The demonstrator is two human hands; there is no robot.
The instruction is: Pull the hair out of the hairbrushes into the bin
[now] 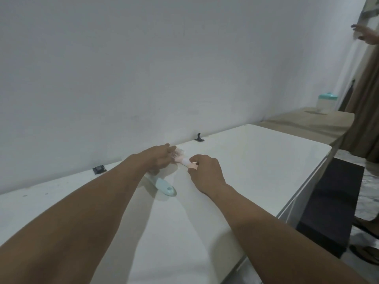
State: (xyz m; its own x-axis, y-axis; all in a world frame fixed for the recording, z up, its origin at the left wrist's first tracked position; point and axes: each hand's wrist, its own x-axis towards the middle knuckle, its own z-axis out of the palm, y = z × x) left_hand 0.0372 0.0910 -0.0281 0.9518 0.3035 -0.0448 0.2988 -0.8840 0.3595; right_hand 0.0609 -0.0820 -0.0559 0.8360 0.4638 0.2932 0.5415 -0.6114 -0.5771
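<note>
Head view, both bare forearms reaching out over the white tabletop. Nearest in, a pale blue hairbrush lies flat on the table, rounded handle end toward us with a small hole in it — its head is hidden under the left wrist. Just beyond, the pink hairbrush: the right hand pinches its pink-and-white handle, fingers curled round it, while the left hand lies over the bristled head, fingers fairly straight and touching the pale pink bristles. Whether hair sits in them is too blurred to tell. Farther back, along the wall — two small black brackets.
</note>
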